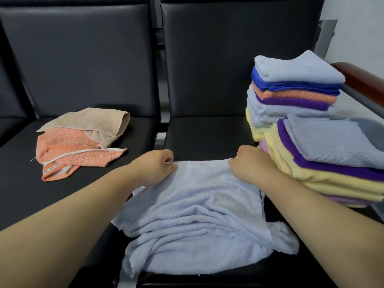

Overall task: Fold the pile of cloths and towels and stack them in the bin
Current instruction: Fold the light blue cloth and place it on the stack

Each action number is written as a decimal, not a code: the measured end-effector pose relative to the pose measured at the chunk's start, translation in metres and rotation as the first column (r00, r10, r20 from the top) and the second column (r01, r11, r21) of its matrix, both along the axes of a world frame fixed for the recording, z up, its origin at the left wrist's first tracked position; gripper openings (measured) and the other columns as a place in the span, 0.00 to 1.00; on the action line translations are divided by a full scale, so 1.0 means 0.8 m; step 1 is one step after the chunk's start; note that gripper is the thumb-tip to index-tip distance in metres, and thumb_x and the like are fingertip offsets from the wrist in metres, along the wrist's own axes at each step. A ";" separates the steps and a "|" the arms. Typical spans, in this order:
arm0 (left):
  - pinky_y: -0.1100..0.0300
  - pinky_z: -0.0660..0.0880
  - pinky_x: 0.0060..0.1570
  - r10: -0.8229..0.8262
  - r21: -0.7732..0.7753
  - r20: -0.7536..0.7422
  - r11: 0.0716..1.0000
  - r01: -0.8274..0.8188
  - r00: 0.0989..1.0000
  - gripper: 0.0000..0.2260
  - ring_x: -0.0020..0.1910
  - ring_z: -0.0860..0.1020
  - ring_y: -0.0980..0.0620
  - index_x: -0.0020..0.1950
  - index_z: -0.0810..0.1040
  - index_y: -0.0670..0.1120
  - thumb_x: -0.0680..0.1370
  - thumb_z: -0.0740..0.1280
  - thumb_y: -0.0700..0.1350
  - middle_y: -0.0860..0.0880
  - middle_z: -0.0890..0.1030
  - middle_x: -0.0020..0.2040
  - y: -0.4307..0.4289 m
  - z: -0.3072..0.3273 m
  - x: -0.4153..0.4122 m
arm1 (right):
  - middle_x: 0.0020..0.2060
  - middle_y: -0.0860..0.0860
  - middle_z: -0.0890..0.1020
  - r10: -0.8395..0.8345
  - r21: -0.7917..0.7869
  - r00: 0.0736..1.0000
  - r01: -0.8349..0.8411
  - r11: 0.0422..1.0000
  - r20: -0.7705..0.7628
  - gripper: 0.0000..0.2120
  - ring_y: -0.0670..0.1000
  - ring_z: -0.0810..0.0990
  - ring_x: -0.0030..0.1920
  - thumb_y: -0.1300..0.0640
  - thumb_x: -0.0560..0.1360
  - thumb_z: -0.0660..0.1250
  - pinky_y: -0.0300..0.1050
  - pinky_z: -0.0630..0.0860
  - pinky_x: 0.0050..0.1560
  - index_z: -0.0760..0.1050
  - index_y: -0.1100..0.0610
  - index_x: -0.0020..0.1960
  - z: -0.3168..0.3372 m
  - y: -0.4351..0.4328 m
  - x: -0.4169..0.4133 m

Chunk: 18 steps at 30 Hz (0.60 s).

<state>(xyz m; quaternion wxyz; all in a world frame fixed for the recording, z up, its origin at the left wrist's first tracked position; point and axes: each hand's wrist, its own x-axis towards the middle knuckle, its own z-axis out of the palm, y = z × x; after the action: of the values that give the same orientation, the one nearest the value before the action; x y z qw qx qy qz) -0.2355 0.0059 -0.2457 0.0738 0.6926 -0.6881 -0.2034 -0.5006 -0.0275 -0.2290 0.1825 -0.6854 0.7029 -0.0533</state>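
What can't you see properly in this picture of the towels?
The bin: nowhere in the head view.
Fingertips of the left hand and right hand: tucked under the knuckles where they grip the blue towel.
Front stack: cut off by the right edge.
Back stack: its bottom hides behind the front stack.
Orange towel: partly covered by the beige towel.

Bare bench (207, 132) seat lies beyond the light blue towel (197, 204), open up to the backrest (228, 59). The right side is walled by the tall stack (295, 88) at the back and the near stack (332, 159), which is just beside the right hand (249, 161); the armrest (359, 77) is behind them. On the left seat, the loose pile (76, 142) sits well apart from the left hand (158, 163), with a bare strip between. Both hands pinch the towel's far edge, and the forearms flank it.
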 end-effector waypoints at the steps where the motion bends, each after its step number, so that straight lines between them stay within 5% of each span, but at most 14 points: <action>1: 0.52 0.72 0.41 0.005 -0.010 -0.010 1.000 -0.005 1.000 0.12 0.39 0.75 0.49 0.43 0.71 0.48 0.82 0.64 0.53 0.48 0.78 0.40 -0.001 -0.003 0.000 | 0.39 0.50 0.74 -0.003 0.003 1.000 0.003 1.000 -0.013 0.07 0.50 0.73 0.45 0.57 0.83 0.59 0.45 0.71 0.43 0.74 0.56 0.50 0.000 -0.002 0.000; 3: 0.51 0.72 0.41 0.030 -0.029 -0.028 0.999 -0.031 0.999 0.13 0.38 0.74 0.48 0.44 0.70 0.47 0.83 0.63 0.53 0.47 0.77 0.40 -0.004 -0.007 0.001 | 0.39 0.50 0.74 -0.004 0.005 0.999 0.004 1.000 -0.034 0.06 0.50 0.68 0.42 0.58 0.83 0.58 0.46 0.73 0.48 0.73 0.57 0.51 -0.003 -0.006 0.000; 6: 0.52 0.71 0.40 0.052 -0.040 -0.040 0.998 -0.054 0.998 0.13 0.38 0.73 0.48 0.44 0.70 0.47 0.83 0.62 0.53 0.47 0.77 0.39 -0.007 -0.011 0.002 | 0.38 0.51 0.74 0.003 -0.005 0.998 -0.003 1.000 -0.062 0.05 0.51 0.75 0.42 0.59 0.82 0.59 0.46 0.75 0.52 0.73 0.58 0.54 -0.009 -0.012 0.002; 11: 0.54 0.71 0.40 0.057 -0.057 -0.008 0.997 -0.058 0.998 0.10 0.41 0.76 0.49 0.46 0.71 0.48 0.81 0.66 0.53 0.50 0.77 0.42 -0.013 -0.012 0.000 | 0.39 0.51 0.76 -0.025 -0.004 0.998 0.025 1.000 -0.061 0.06 0.49 0.74 0.35 0.57 0.81 0.62 0.43 0.66 0.31 0.68 0.57 0.57 -0.010 -0.009 0.004; 14: 0.56 0.73 0.46 0.065 -0.008 0.001 0.998 -0.065 0.998 0.09 0.47 0.77 0.51 0.53 0.73 0.51 0.81 0.67 0.55 0.54 0.74 0.51 -0.015 -0.006 0.000 | 0.41 0.50 0.71 0.014 -0.007 0.994 -0.015 1.000 -0.106 0.07 0.50 0.74 0.43 0.56 0.80 0.64 0.42 0.67 0.35 0.69 0.56 0.57 -0.009 -0.007 0.003; 18: 0.57 0.70 0.42 -0.005 0.034 0.062 0.999 0.003 0.998 0.08 0.45 0.76 0.52 0.48 0.74 0.51 0.82 0.64 0.54 0.52 0.73 0.50 -0.015 0.004 0.002 | 0.41 0.48 0.63 0.083 0.030 0.970 -0.078 0.996 -0.227 0.02 0.53 0.70 0.59 0.57 0.83 0.60 0.43 0.70 0.49 0.69 0.55 0.53 -0.003 -0.002 0.004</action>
<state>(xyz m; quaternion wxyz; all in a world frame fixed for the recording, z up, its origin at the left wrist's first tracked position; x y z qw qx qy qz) -0.2339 -0.0060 -0.2423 0.0404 0.6984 -0.6878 -0.1937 -0.4973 -0.0292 -0.2314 0.1097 -0.7131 0.6912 0.0404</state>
